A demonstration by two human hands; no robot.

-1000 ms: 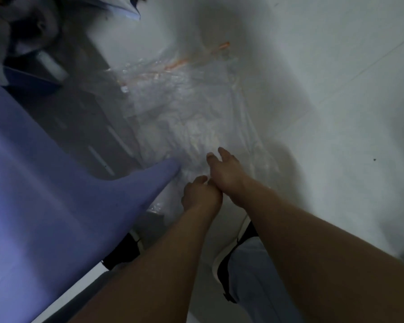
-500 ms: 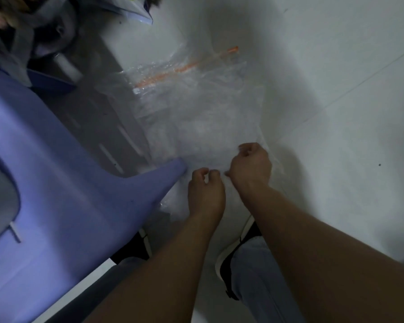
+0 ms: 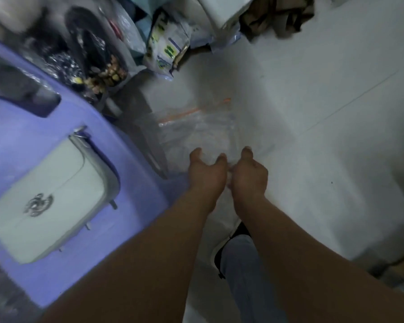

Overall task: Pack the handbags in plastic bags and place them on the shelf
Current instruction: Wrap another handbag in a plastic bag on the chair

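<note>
1. Reaching down side by side, the left hand (image 3: pixel 207 173) and the right hand (image 3: pixel 248 176) hang over the near end of the clear plastic bag (image 3: pixel 196 131). Both have bent fingers and nearly touch each other. The film is so clear that I cannot tell whether either hand pinches it.
2. That bag lies flat on the floor (image 3: pixel 313 113), just beside the purple stool (image 3: pixel 84 264).
3. One white handbag (image 3: pixel 49 192) lies flat on the stool's seat, toward its left edge and well apart from the bag. It is not yet packed.
4. I judge the plastic bag to be very light, limp and slippery, so it is likely to cling or fold on itself. The mouth by the orange zip strip (image 3: pixel 191 111) at its far end looks the best hold, one hand on each lip.
5. I'd expect the handbag to be fairly stiff and best lifted by its body.
6. Printed packets (image 3: pixel 167 50) and a dark beaded bag (image 3: pixel 96 57) crowd the floor's far edge. The person's shoe (image 3: pixel 222 250) stands close below the wrists, and the stool hems in the bag's left side.
</note>
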